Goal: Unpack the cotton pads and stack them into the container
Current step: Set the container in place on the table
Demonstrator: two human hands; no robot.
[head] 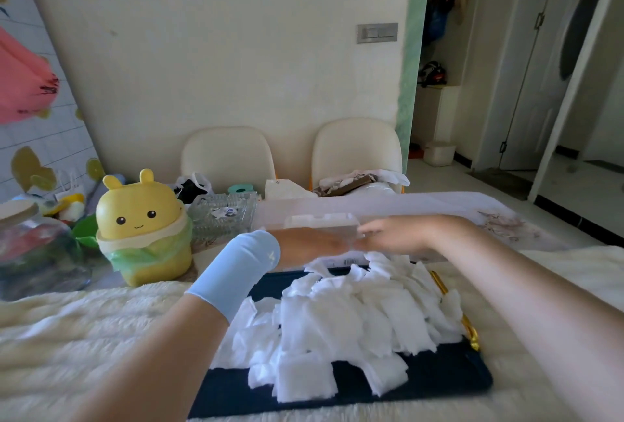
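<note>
White pads [341, 323] lie heaped loose on dark tray [439, 384]; clear container [320, 220] sits just behind it and seems to hold some already. Left hand [314, 244] is against the container front, blurred, so its grip cannot be told. Right hand [388, 232] has fingers straight, touching the container's right end. Risk: the light container slides or tips if pushed, and the sleeve [236, 273] may drag pads off the tray.
</note>
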